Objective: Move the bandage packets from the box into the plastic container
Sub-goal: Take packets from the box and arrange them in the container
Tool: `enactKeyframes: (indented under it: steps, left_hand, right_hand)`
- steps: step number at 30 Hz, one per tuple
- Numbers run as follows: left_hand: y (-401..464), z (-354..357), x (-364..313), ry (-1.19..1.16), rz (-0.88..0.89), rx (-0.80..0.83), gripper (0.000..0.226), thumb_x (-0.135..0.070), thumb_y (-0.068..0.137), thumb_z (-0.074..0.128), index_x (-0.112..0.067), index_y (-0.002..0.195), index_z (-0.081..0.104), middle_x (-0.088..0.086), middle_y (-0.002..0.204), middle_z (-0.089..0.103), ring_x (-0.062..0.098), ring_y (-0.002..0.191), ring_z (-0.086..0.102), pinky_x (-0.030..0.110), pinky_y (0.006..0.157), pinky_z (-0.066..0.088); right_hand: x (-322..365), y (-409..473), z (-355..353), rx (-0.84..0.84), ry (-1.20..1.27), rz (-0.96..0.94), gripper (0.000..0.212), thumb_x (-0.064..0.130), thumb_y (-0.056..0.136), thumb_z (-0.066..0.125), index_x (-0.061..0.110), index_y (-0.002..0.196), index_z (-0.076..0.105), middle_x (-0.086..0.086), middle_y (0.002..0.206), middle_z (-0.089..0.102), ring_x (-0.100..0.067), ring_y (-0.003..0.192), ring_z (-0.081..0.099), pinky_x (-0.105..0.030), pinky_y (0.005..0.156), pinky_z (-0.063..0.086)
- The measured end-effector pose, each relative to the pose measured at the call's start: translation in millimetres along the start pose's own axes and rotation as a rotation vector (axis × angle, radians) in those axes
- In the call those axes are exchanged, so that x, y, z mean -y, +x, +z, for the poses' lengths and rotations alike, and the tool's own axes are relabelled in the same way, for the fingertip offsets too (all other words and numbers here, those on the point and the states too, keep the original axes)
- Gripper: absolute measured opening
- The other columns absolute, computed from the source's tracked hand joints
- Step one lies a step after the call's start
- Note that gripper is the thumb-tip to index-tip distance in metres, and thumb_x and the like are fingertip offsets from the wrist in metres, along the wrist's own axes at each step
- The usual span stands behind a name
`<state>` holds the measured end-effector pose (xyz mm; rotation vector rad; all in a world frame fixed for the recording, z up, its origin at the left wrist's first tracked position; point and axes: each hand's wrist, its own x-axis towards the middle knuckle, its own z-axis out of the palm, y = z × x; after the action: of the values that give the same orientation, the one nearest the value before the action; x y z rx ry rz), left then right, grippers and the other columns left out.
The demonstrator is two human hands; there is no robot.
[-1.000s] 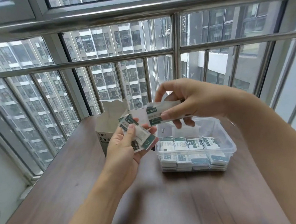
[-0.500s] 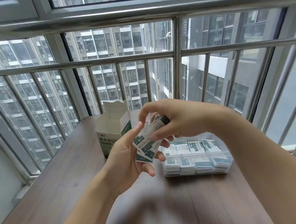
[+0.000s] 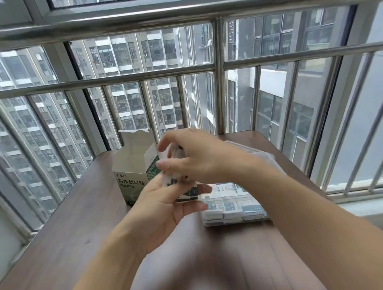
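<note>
A white and green cardboard box (image 3: 133,171) stands upright with its top flaps open on the brown table (image 3: 74,232). To its right sits a clear plastic container (image 3: 236,217) holding several stacked bandage packets (image 3: 228,204). In front of the box, my left hand (image 3: 159,212) holds a small bunch of bandage packets (image 3: 186,194), palm turned right. My right hand (image 3: 198,160) reaches over from the right and pinches the blurred upper ends of those packets. My right forearm hides the container's right part.
A steel railing (image 3: 219,75) and window glass run close behind the table's far edge, and down the left side. A pale window ledge (image 3: 371,207) lies past the table's right edge. The container's far rim (image 3: 238,145) shows behind my right wrist.
My right hand, which held one packet above the container, has come left and down onto the bunch in my left hand. Both hands now meet in front of the box.
</note>
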<state>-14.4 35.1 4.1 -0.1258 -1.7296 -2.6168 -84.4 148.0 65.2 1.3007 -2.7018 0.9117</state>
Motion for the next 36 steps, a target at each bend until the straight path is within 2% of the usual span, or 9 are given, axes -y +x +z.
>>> enactKeyframes:
  steps: [5,8,11,17,22,25,28,31,36]
  left_hand:
    - [2,0,1,0.199,0.069,-0.098,0.015,0.004,0.083,0.066,-0.01,0.088,0.068,0.003,0.073,0.068,0.011,0.063,0.066,0.024,0.046,0.05]
    - [3,4,6,0.33,0.184,-0.174,0.013,-0.009,0.091,0.07,-0.009,0.101,0.062,0.004,0.068,0.062,0.013,0.053,0.059,0.025,0.037,0.042]
    - [4,6,9,0.33,0.288,-0.215,0.031,-0.009,0.089,0.072,-0.007,0.112,0.051,0.006,0.064,0.06,0.016,0.048,0.058,0.026,0.036,0.043]
    - [4,9,15,0.375,0.321,-0.155,0.038,-0.002,0.093,0.067,-0.006,0.124,0.046,0.013,0.076,0.065,0.02,0.051,0.059,0.028,0.037,0.046]
    - [6,7,21,0.503,0.351,-0.136,0.021,-0.003,0.096,0.063,-0.01,0.11,0.048,0.002,0.075,0.065,0.022,0.047,0.052,0.025,0.033,0.039]
    - [7,7,22,0.518,0.362,-0.178,0.017,-0.009,0.095,0.067,-0.01,0.106,0.054,0.006,0.064,0.059,0.026,0.045,0.053,0.027,0.033,0.041]
    - [6,9,20,0.417,0.346,-0.224,0.031,0.0,0.094,0.063,-0.016,0.116,0.047,-0.002,0.064,0.063,0.025,0.048,0.055,0.027,0.035,0.042]
    - [4,8,17,0.356,0.342,-0.225,0.036,0.007,0.094,0.055,-0.016,0.12,0.045,-0.004,0.07,0.065,0.019,0.049,0.052,0.024,0.035,0.036]
    - [4,8,19,0.356,0.307,-0.226,0.029,0.006,0.095,0.05,-0.012,0.116,0.045,0.021,0.083,0.058,0.018,0.042,0.045,0.021,0.035,0.031]
  right_hand:
    - [7,-5,-7,0.032,-0.129,-0.068,0.034,0.032,0.102,0.055,0.016,0.132,0.058,0.01,0.108,0.056,-0.004,0.081,0.053,-0.01,0.064,0.041]
    - [4,-10,-24,0.164,-0.1,-0.066,0.032,0.039,0.102,0.053,0.019,0.127,0.06,0.013,0.108,0.062,-0.002,0.088,0.06,-0.017,0.074,0.05]
    - [-9,-12,-43,0.159,-0.01,-0.069,0.015,0.024,0.101,0.058,0.018,0.112,0.066,0.014,0.094,0.067,-0.007,0.081,0.065,-0.024,0.07,0.056]
    - [-15,-13,-37,0.243,0.159,-0.095,0.014,0.014,0.101,0.061,0.018,0.113,0.066,-0.013,0.084,0.071,-0.018,0.062,0.06,-0.035,0.057,0.054]
    - [-12,-13,-35,0.282,0.151,-0.106,0.025,0.022,0.101,0.061,0.031,0.123,0.066,-0.002,0.076,0.064,-0.011,0.061,0.061,-0.027,0.056,0.053]
    - [-8,-10,-30,0.242,0.084,-0.134,0.013,0.027,0.1,0.062,0.023,0.108,0.071,0.02,0.071,0.065,-0.005,0.057,0.059,-0.019,0.054,0.049]
    - [-10,-4,-20,0.136,0.043,-0.117,0.012,0.023,0.101,0.059,0.022,0.093,0.068,0.019,0.064,0.061,0.001,0.051,0.054,-0.021,0.055,0.05]
    - [-11,-2,-15,0.137,0.061,-0.099,0.012,0.023,0.102,0.056,0.017,0.097,0.065,0.013,0.065,0.06,0.001,0.05,0.054,-0.019,0.052,0.046]
    - [-18,-5,-20,0.25,0.198,-0.114,0.014,0.019,0.102,0.058,0.007,0.103,0.066,-0.006,0.069,0.06,-0.014,0.054,0.053,-0.029,0.049,0.046]
